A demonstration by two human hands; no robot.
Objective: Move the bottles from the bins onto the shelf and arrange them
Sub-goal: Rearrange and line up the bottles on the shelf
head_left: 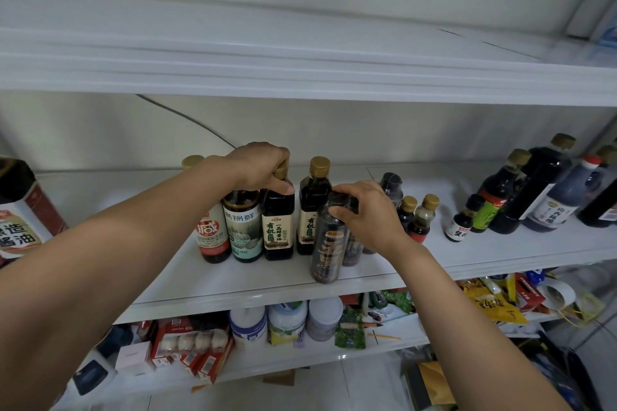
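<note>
Your left hand (pixel 258 165) curls over the gold cap of a tan-labelled bottle (pixel 278 227), with the thumb pressed on its shoulder. That bottle stands upright in the row toward the back of the shelf (pixel 233 284). Your right hand (pixel 367 210) has its fingers clamped round the top of a dark wrapped bottle (pixel 329 243) near the shelf's front edge. This one leans slightly and its base seemingly touches the shelf. Other bottles (pixel 534 187) cluster at the right end.

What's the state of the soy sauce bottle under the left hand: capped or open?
Capped. A gold cap sits on the neck of the soy sauce bottle, showing beneath the left hand, which grips the top.
</note>
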